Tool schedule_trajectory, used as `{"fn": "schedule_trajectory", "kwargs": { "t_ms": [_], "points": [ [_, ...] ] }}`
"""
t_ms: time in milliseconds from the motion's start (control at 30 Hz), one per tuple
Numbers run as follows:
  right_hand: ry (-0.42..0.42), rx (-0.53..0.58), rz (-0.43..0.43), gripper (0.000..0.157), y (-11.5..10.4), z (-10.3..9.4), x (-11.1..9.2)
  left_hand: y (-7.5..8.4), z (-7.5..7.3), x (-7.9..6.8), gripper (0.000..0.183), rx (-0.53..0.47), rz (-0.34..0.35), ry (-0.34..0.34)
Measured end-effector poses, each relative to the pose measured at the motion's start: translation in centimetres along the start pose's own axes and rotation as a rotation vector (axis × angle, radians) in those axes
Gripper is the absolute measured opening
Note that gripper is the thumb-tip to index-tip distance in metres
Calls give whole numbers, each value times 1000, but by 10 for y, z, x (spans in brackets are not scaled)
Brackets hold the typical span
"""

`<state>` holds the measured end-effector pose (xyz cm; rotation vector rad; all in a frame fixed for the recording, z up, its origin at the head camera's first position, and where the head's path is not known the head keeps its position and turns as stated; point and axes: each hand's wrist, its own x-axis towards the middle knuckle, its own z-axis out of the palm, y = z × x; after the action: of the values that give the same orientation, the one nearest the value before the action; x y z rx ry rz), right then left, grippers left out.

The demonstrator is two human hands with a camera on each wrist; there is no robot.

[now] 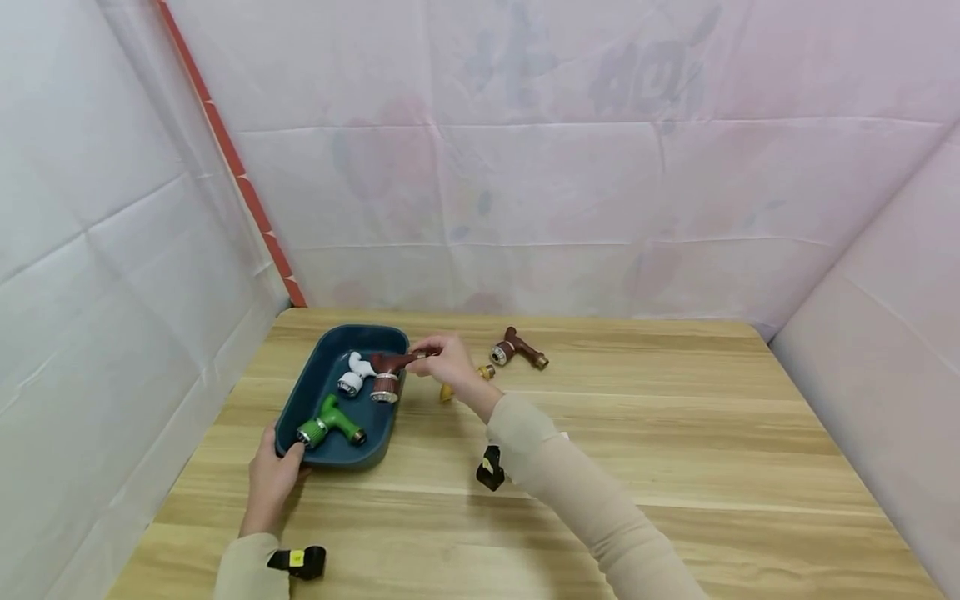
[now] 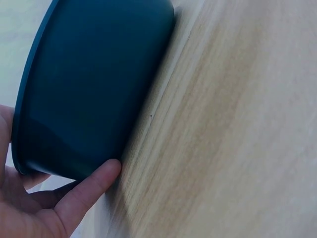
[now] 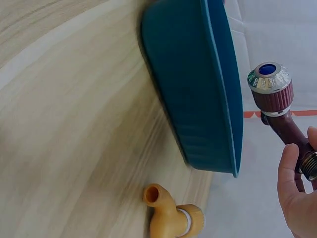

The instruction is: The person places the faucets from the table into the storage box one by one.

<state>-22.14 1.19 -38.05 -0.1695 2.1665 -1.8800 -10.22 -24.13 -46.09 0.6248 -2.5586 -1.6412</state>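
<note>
A brown tap with a ribbed, silver-edged knob hangs over the right side of a dark blue plastic basin. My right hand pinches it by its threaded end; in the right wrist view the tap's knob is above the basin's rim. Inside the basin lie a white tap and a green tap. My left hand grips the basin's near left corner, thumb at the rim; in the left wrist view a finger touches the lower wall.
Right of the basin, a yellow tap lies on the wooden table, partly hidden by my right hand in the head view. Farther back lies a second brown tap. White cloth walls stand around the table's back and sides.
</note>
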Motion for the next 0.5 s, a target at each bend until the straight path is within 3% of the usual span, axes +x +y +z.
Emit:
{"fn": "schedule_trajectory", "kwargs": {
  "t_ms": [500],
  "points": [
    [36, -12, 56, 27, 18, 20, 6, 1, 0, -3, 54, 8, 1, -3]
  ]
}}
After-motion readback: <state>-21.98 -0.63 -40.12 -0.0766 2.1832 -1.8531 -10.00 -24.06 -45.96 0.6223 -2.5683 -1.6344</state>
